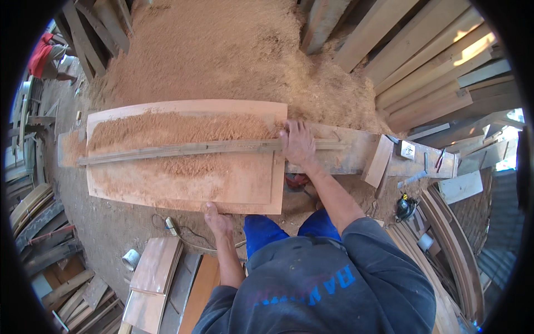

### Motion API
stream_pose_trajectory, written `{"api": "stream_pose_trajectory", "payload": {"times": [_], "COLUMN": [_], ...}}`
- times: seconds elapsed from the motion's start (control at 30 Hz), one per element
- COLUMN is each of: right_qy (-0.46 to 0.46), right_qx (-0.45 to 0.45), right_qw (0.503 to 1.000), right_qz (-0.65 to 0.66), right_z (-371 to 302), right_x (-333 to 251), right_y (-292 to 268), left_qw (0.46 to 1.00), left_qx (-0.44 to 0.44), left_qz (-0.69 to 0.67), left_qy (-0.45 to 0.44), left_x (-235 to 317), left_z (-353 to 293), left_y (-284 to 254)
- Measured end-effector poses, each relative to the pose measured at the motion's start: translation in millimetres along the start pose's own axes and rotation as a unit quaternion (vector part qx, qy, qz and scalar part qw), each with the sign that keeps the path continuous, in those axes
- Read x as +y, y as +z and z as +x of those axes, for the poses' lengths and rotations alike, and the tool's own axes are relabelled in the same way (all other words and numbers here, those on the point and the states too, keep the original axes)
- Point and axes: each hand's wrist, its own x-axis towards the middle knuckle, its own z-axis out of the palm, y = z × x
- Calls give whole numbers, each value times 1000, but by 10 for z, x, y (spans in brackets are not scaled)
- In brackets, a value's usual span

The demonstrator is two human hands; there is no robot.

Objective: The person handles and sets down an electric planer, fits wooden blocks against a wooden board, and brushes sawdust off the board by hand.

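A pale wooden panel [239, 192] with a raised inner field lies across a workbench [353, 161], sawdust spread over it. A long narrow wooden strip [222, 147] runs lengthwise across its middle and past both ends. My left hand [218, 221] is closed on the panel's near edge, thumb on top and fingers hidden below. My right hand [298, 143] is closed over the strip near the panel's right edge, its fingertips bent down beyond the strip; the palm side is hidden.
Heaped sawdust [211, 50] covers the ground beyond the bench. Planks [411, 61] lean at the right. A wood block [378, 161] and small tools lie on the bench's right end. A cable [194, 242] crosses the floor. Someone in red [40, 55] is at far left.
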Motion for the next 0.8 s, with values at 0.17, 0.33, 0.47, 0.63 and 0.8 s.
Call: {"api": "stream_pose_trajectory", "payload": {"times": [0.17,0.33,0.47,0.63,0.8], "right_qy": [14,33,27,120,150], "right_qx": [-28,-31,44,101,50], "right_qw": [999,998,997,988,986], "right_qz": [-43,-40,-52,2,-52], "right_z": [165,216,203,268,301], "right_x": [-47,-98,-82,341,150], "right_y": [-46,64,185,329,400], "left_qw": [1000,752,665,625,825], "left_qx": [-11,167,-128,-108,244], "left_qz": [7,573,633,683,476], "left_qy": [4,281,375,364,183], "left_x": [-5,512,141,256,1096], "left_z": [135,-248,-578,-166,793], "left_y": [-197,61,144,-138,-1055]}}
